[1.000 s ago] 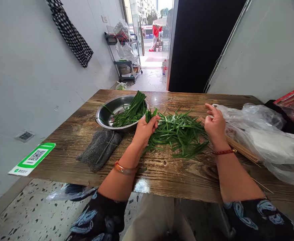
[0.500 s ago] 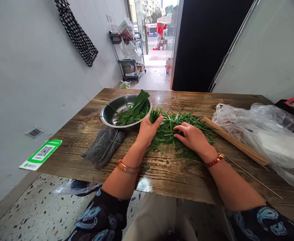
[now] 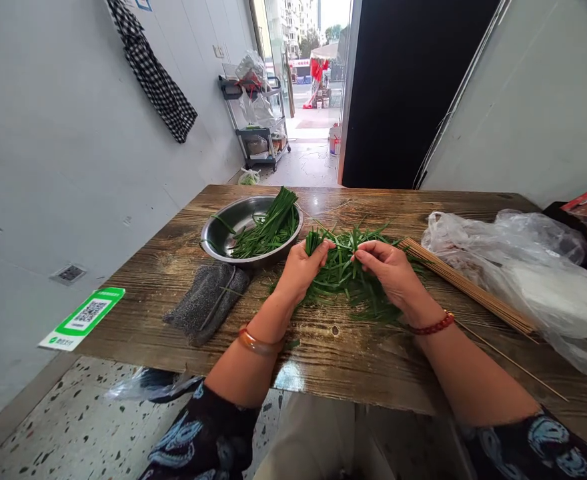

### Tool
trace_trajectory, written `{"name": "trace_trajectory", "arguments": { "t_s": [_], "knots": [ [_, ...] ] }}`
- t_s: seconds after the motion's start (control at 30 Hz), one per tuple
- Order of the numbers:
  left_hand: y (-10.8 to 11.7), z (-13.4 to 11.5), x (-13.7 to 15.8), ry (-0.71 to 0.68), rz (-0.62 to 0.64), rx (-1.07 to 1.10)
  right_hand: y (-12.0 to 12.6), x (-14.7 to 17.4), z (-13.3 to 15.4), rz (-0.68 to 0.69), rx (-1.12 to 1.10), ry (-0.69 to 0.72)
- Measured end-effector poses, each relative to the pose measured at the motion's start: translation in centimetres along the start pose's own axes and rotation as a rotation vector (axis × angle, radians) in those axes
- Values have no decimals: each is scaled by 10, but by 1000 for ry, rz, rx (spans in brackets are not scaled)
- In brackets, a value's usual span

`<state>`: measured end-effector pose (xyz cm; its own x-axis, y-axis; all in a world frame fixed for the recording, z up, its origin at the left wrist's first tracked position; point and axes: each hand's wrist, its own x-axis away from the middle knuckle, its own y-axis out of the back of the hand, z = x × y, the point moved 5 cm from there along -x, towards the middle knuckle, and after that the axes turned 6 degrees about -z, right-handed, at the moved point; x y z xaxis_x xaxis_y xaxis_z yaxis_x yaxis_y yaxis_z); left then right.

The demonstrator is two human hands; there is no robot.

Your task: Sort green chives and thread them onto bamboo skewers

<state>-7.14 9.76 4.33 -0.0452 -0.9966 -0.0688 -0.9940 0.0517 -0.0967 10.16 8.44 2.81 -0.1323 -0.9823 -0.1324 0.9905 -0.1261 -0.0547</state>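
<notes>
My left hand [image 3: 303, 265] is closed round a small bunch of green garlic chives [image 3: 314, 240], their ends poking up above the thumb. Opposite it, my right hand [image 3: 386, 268] pinches a chive leaf between thumb and fingertips. Beneath and between both hands spreads a loose pile of chives [image 3: 341, 275] on the wooden table. A steel bowl [image 3: 212, 252] stands just beyond my left hand, with more chives [image 3: 273, 223] lying in it and leaning over its rim.
A bundle of thin wooden skewers [image 3: 473, 290] lies right of the pile, by clear plastic bags [image 3: 538, 267]. One loose skewer [image 3: 516, 360] is nearer me. A dark grey mesh cloth [image 3: 206, 303] and a green QR-code card [image 3: 83, 319] rest on the table's left side.
My right hand has risen from the pile and come closer to my left, its fingers now pinched on a leaf. My left hand keeps its bunch. The view has tilted slightly up.
</notes>
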Motion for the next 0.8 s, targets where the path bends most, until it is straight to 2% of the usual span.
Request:
{"name": "trace_trajectory", "arguments": {
  "t_s": [0.17, 0.33, 0.53, 0.8],
  "knots": [
    [-10, 3, 5, 72, 88, 65, -6, 4, 0, 52, -45, -74],
    [-14, 6, 7, 102, 140, 129, -15, 10, 2, 146, -12, -78],
    [-11, 5, 5, 83, 74, 158, -18, 12, 7, 198, 59, -46],
    [-2, 1, -1, 87, 20, 261, -11, 5, 0, 109, 32, -99]
  ]
}}
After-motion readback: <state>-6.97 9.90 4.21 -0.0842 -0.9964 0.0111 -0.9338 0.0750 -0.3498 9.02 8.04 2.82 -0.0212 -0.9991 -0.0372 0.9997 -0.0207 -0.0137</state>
